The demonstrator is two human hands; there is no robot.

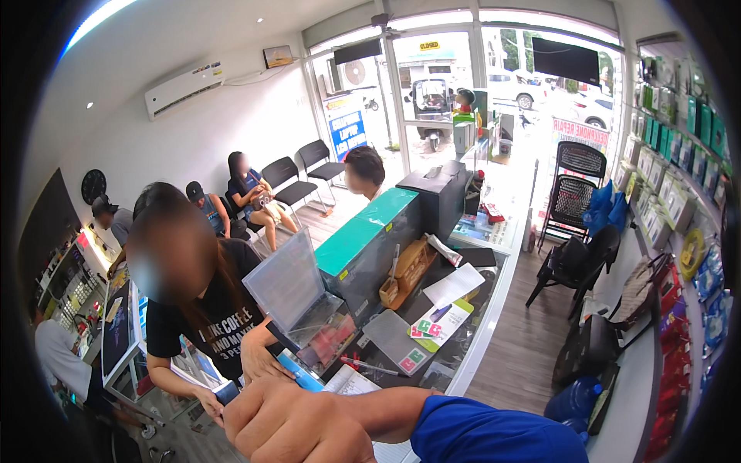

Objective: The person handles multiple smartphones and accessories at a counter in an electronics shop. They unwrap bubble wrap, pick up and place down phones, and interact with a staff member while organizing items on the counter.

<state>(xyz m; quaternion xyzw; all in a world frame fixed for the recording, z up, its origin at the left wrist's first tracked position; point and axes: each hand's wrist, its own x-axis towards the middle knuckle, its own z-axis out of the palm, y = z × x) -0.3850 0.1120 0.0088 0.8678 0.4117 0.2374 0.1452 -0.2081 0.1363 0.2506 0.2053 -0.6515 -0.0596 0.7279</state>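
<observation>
My right hand point(297, 424) reaches in from the lower right, its forearm in a blue sleeve point(494, 432). Its fingers are curled and seen from the back, so whatever they hold, if anything, is hidden. Just beyond it are a written-on paper pad point(351, 381) and a light-blue flat item point(302, 372) on the glass counter. A person in a black T-shirt point(224, 324) stands close on the left, one hand point(266, 356) near the blue item and the other at a dark-blue box point(225, 392). My left hand is out of view.
A clear-lidded plastic box point(289, 285), a wooden pen holder point(409, 270), a red pen point(370, 366), cards and a green-topped case point(367, 231) crowd the counter. Black chairs point(575, 255) stand to the right, beside a wall of hanging packages point(679, 201). Several people sit or stand farther left.
</observation>
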